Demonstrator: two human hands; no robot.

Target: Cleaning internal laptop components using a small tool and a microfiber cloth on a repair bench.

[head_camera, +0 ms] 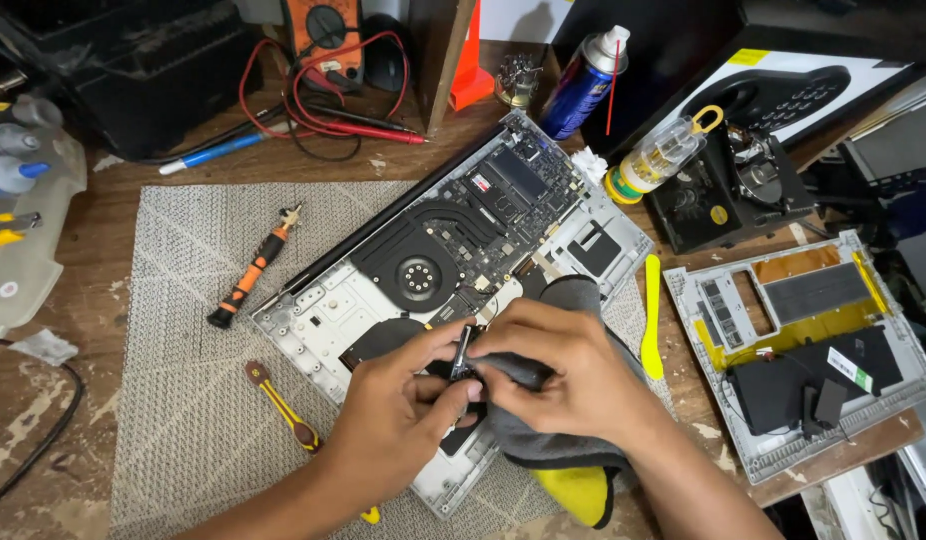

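Single head-worn view, steeply down and close over the workbench (103, 230), hands at lower centre

- A worn brown wooden workbench (133, 215), scuffed and paint-flecked.
- A grey woven mat (188, 400) lies on the workbench.
- A dark wooden upright post (438, 55) stands behind the mat.

Your left hand (393, 405) pinches a small dark part (460, 355) over the opened laptop (423, 270), and your right hand (563, 370) presses a grey cloth (573, 445) against it. A yellow pry tool (652, 315) lies just right of the laptop, an orange-handled screwdriver (251, 272) to its left on the mat (183, 400).
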